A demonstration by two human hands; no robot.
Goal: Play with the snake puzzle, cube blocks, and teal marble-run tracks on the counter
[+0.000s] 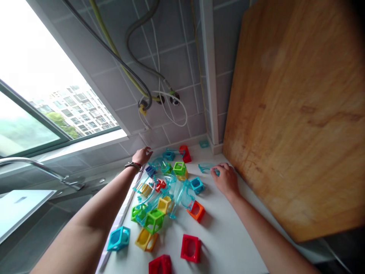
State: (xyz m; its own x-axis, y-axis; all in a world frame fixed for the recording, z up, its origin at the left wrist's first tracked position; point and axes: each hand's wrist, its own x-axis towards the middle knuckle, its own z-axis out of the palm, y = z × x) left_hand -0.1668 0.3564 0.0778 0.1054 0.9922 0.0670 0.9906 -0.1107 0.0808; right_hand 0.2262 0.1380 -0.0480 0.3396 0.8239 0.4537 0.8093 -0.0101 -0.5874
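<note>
My right hand [226, 179] closes its fingers on a clear blue curved track piece [207, 167] at the right of the white counter. At the far left side, my left hand [142, 156], a band on its wrist, hovers by the pile with fingers apart and nothing visible in them. Below it lies a heap of clear blue track pieces [179, 192], mixed with hollow cubes. Among these are a light green cube [179, 168], a yellow cube [164, 204] and a dark blue cube [150, 171]. A blue cube [197, 185] sits between the heap and my right hand.
Nearer me stand a red cube [191, 248], an orange cube [196, 211] and a blue cube [119, 238]. A large wooden board [296, 114] leans along the right. A sink faucet [42, 167] and window are at left; hoses [114, 57] hang on the tiled wall.
</note>
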